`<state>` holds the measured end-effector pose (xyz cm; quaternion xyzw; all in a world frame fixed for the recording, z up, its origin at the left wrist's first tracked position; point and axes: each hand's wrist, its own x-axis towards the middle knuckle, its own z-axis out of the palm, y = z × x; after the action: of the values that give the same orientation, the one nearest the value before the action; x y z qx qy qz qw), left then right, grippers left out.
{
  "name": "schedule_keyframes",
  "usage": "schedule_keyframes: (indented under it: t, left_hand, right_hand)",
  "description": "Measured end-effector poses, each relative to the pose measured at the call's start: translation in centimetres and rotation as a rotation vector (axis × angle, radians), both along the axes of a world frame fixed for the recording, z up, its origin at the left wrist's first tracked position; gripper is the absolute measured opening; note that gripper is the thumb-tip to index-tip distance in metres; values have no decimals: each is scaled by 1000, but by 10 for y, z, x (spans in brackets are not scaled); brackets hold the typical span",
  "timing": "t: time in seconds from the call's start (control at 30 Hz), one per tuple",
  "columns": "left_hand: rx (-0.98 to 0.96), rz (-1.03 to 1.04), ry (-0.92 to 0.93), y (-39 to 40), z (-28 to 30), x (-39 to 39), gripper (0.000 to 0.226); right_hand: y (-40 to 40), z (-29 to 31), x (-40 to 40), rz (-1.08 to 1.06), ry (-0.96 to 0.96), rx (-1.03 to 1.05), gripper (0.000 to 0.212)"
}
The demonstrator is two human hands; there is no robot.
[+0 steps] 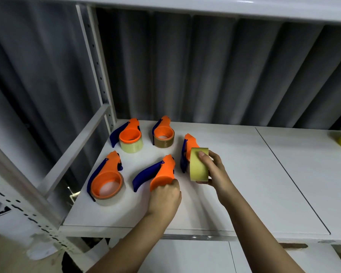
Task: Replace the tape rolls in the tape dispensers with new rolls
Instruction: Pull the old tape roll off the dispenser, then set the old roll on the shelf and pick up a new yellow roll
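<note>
We find the left hand (pixel 163 196) gripping an empty dispenser (pixel 161 174); beside it, the right hand (pixel 213 170) pinches a roll (pixel 198 166). Misaligned seating risks jamming.

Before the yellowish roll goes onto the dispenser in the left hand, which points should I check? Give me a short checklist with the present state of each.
1. Right hand holds new tape roll: ok.
2. Left hand has firm grip on empty dispenser: ok.
3. Old roll gone from that dispenser: ok, none visible.
4. Roll's hole faces the dispenser: cannot tell.
5. Free shelf space around it: ok.
</note>
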<state>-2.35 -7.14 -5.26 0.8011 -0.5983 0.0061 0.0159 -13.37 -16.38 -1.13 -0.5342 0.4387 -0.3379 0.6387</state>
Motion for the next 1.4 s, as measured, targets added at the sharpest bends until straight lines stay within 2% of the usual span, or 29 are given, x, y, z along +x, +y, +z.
schedule_keyframes:
  t: [0.1, 0.2, 0.3, 0.43, 0.53, 0.63, 0.77, 0.97, 1.2, 1.4]
  left_hand:
    - [-30, -2, 38, 4, 2, 0, 37]
    - [-184, 19, 35, 3, 13, 7, 34]
    - [-337, -11, 5, -11, 30, 25, 25]
    - [-392, -18, 6, -53, 60, 46, 36]
    - [-274, -57, -50, -83, 69, 54, 42]
    - [-216, -90, -91, -108, 76, 45, 46]
    - [-167, -93, -184, -124, 77, 28, 46]
    - [-133, -77, -221, -134, 77, 16, 49]
    - [-125, -11, -215, -165, 76, -83, 47]
    - [-97, 43, -160, -187, 72, -157, 46]
  right_hand:
    - [1, -2, -2, 8, 6, -6, 38]
    - [-2, -2, -5, 5, 31, -24, 45]
    - [-16, 3, -7, -20, 131, -189, 51]
    - [-47, 21, -5, -8, 466, -513, 63]
    - [-69, 32, 0, -19, 796, -715, 70]
    - [-89, 38, -10, -50, 1015, -807, 73]
    - [-103, 35, -24, -12, 1187, -899, 79]
    - [-103, 25, -30, 0, 1173, -878, 75]
    - [-139, 23, -124, 64, 1190, -917, 73]
    - [-165, 23, -193, 103, 1188, -863, 74]
